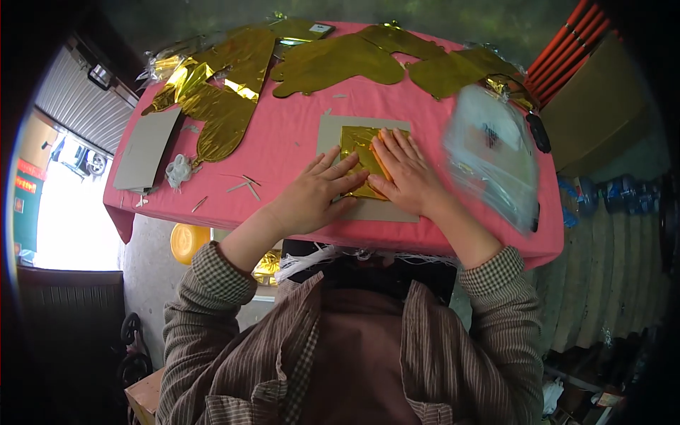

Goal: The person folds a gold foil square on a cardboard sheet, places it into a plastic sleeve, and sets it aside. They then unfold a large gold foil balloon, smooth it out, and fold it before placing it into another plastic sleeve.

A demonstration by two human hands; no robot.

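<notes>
A folded sheet of gold foil, perhaps a flat foil balloon, lies on a grey cardboard sheet near the front of the pink-covered table. My left hand rests on the foil's left side, fingers spread and partly bent. Flat on its right side is my right hand, its fingers stretched out along the foil's edge. Neither hand is closed round anything. Both hands hide part of the foil and the card.
Flat gold foil balloons cover the table's far side, another reaching forward at left. Grey cardboard sheets are stacked at the left edge, near a white string bundle. Clear plastic bags lie at right, beside a black object.
</notes>
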